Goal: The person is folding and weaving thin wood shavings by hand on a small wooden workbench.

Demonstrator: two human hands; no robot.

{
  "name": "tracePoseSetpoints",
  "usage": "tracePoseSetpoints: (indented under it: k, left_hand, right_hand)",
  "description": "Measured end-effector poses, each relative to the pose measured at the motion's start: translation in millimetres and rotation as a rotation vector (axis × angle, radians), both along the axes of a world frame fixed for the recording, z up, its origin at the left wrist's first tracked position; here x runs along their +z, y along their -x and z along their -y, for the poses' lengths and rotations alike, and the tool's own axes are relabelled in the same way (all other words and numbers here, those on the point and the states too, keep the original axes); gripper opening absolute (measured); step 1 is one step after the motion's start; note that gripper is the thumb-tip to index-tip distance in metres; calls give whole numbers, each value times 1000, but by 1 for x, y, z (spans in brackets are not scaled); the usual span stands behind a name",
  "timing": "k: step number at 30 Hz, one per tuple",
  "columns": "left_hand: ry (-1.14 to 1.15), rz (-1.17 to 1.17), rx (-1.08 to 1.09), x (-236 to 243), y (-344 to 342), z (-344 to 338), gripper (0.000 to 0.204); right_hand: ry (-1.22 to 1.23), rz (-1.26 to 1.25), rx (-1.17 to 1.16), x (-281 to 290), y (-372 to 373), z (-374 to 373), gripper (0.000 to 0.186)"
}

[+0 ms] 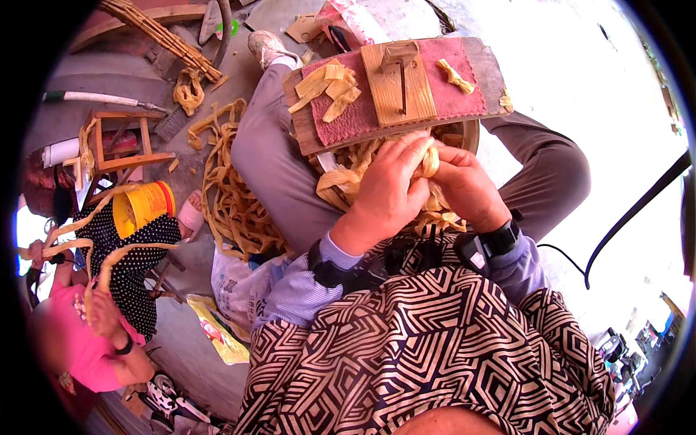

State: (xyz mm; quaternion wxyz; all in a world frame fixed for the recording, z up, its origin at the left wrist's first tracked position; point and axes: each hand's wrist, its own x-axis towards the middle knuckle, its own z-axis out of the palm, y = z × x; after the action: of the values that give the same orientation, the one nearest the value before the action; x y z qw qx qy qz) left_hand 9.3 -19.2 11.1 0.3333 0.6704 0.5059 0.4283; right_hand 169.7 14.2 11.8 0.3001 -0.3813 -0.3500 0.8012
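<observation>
Between my two hands, over my lap, is a pale yellow, pliable strip bent into a loop or knot; its exact kind is unclear. My left hand pinches it from the left, thumb and fingers together. From the other side, my right hand grips it with curled fingers. More loose strips lie beneath both hands. Just beyond them, a wooden board carries a red cloth, a wooden block with a metal piece on it, several cut strips at left and a small knotted strip at right.
A long heap of strips lies on the floor beside my left leg. At far left, a person in a pink top handles long strips near a yellow bucket and a wooden stool. A black cable hangs at right.
</observation>
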Motion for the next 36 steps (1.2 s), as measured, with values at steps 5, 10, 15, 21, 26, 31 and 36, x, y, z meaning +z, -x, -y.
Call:
tracePoseSetpoints:
  k: [5,10,15,21,26,31,36]
  left_hand:
    - [223,31,121,21,-12,-14,24]
    - [515,434,141,-8,-15,-14,20]
    - [895,860,-52,4,-6,32,26]
    - [281,204,12,-9,19,34,19]
    - [-5,-286,11,11,22,17,10]
    - [-107,-336,-54,20,22,-5,6]
    - [167,-84,-155,7,43,-26,13]
  right_hand:
    - [-875,657,-96,4,9,-7,12]
    - [-1134,749,-286,5,10,-7,13]
    - [-861,609,-447,-12,5,-7,5]
    - [-141,165,-404,-23,1,-14,12]
    - [-471,374,33,26,-16,-47,35]
    - [-251,480,554,47,-14,-64,20]
    - [-374,447,342,41,-23,-75,10]
